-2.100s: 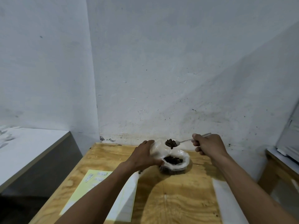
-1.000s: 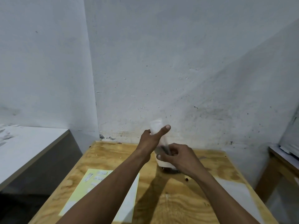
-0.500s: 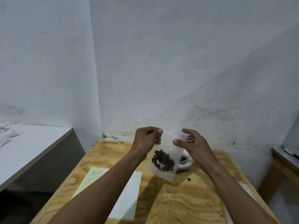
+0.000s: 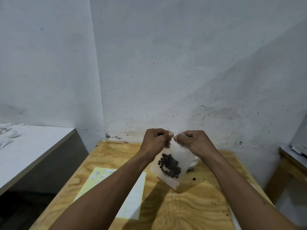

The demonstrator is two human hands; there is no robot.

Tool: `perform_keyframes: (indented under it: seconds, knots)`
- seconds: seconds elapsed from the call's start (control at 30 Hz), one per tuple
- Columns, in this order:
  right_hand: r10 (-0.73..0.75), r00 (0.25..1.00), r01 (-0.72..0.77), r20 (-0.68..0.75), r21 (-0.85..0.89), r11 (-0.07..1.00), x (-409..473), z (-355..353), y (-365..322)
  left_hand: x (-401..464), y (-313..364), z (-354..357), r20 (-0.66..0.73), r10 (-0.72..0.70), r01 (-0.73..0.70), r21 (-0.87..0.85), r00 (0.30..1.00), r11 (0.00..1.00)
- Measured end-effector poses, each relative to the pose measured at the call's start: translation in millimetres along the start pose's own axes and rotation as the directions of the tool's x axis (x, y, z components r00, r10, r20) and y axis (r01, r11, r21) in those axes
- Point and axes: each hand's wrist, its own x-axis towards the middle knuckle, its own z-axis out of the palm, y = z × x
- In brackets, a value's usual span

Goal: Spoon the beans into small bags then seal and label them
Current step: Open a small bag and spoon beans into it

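Note:
A small clear plastic bag (image 4: 176,178) hangs in the air above the wooden table (image 4: 191,209), tilted, with a clump of dark beans (image 4: 169,165) in its lower half. My left hand (image 4: 156,143) and my right hand (image 4: 194,141) both pinch the bag's top edge, thumbs nearly touching. Behind the bag, the white bean container (image 4: 193,162) is mostly hidden. A sheet of labels (image 4: 132,201), yellow-backed with white stickers, lies on the table under my left forearm. One loose bean (image 4: 193,179) sits on the table. The spoon is out of sight.
The table stands against a white wall, in a corner. A lower white-topped surface (image 4: 33,146) lies to the left, with a gap between. A wooden stand (image 4: 289,165) with white items sits at the right edge.
The spoon was put down and the filled bag lifted off the table. Since half a second ago my right hand's fingers have closed on the bag's top, next to my left thumb.

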Motion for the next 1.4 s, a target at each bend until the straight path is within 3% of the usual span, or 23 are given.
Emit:
perform_keyframes:
  seconds: [0.27,0.53,0.6,0.67,0.73,0.83,0.9,1.07,1.3,1.4]
  knots:
    - [0.026,0.999,-0.028,0.043,0.040,0.999,-3,-15,4,14,1,-27,-0.109,0.009,-0.005,0.042,0.994,0.999]
    - [0.063,0.986,-0.060,-0.157,0.020,0.998,0,-11,10,14,8,-25,-0.143,-0.005,-0.001,-0.044,0.990,0.999]
    - [0.062,0.996,-0.057,-0.065,0.084,0.995,-5,-7,9,13,9,-25,-0.170,-0.013,-0.001,-0.086,0.985,0.996]
    - [0.107,0.981,-0.135,0.160,0.179,0.975,-12,3,8,13,8,-28,-0.210,-0.027,-0.004,-0.143,0.977,0.990]
    - [0.151,0.955,-0.212,0.254,0.233,0.949,-13,14,12,13,7,-36,-0.192,-0.078,0.043,-0.178,0.978,0.983]
    - [0.203,0.971,-0.231,0.125,0.285,0.930,-6,23,20,9,0,-54,0.023,-0.252,0.253,-0.015,0.967,0.967]
    - [0.209,0.975,-0.224,0.080,0.287,0.931,-1,27,21,3,-7,-64,0.147,-0.290,0.284,0.063,0.946,0.957]
    - [0.201,0.975,-0.221,0.098,0.275,0.936,-1,42,22,-1,-21,-72,0.022,-0.234,0.234,0.012,0.972,0.972]
    - [0.157,0.982,-0.149,-0.106,0.085,0.985,8,50,30,1,-30,-64,-0.020,-0.279,0.278,-0.045,0.960,0.960]
    - [0.070,0.986,-0.078,-0.150,-0.050,0.996,8,53,27,3,-29,-66,-0.033,-0.254,0.252,-0.068,0.967,0.965]
